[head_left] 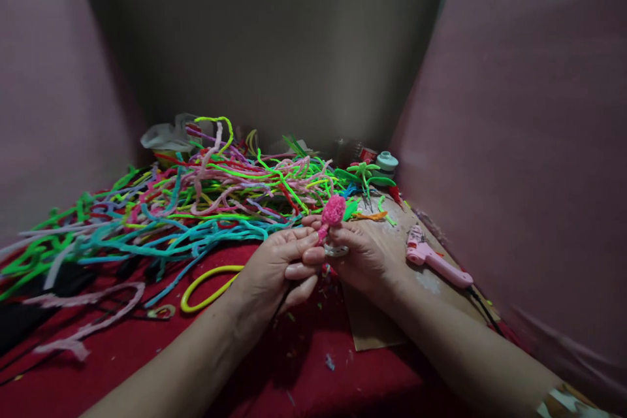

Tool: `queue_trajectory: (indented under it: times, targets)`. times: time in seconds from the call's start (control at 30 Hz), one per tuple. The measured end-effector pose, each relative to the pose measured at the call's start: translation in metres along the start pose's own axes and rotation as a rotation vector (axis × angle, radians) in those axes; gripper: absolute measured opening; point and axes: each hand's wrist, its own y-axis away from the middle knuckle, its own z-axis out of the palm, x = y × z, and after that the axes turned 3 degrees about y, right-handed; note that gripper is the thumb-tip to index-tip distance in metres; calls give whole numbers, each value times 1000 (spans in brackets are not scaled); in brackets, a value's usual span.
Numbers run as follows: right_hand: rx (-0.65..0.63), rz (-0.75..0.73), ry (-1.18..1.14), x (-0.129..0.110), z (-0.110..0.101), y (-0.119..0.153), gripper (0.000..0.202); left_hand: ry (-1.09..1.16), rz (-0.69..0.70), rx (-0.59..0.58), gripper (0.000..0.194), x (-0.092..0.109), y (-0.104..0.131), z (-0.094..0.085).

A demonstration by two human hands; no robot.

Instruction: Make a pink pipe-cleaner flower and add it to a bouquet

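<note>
A bright pink fuzzy piece (334, 209) with a rounded head and a thin lower end is held upright between both hands. My left hand (289, 259) pinches its lower end between thumb and fingers. From the right, my right hand (356, 249) has its thumb and fingertips closed at the base of the rounded head. A white loop-like object (336, 251) shows beneath the right fingers; what it is cannot be made out. Behind the hands spreads a large tangled pile of coloured pipe cleaners (220, 189).
A pink glue gun (438, 262) with a black cord lies on a cardboard sheet (375, 326) at the right. Green leafy pieces (363, 172) and a pale round container (386, 162) stand behind it. A yellow loop (208, 287) lies left on the red cloth (196, 353).
</note>
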Motion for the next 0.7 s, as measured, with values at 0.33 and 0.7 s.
queue_trajectory:
  times: [0.33,0.7]
  targets:
    - [146,-30,-51,8,2,-4,12,-658,204,318,27,-15,-4,1]
    - [199,-183,94,9,9,4,6,-765,303,372,22,-8,-5,-2]
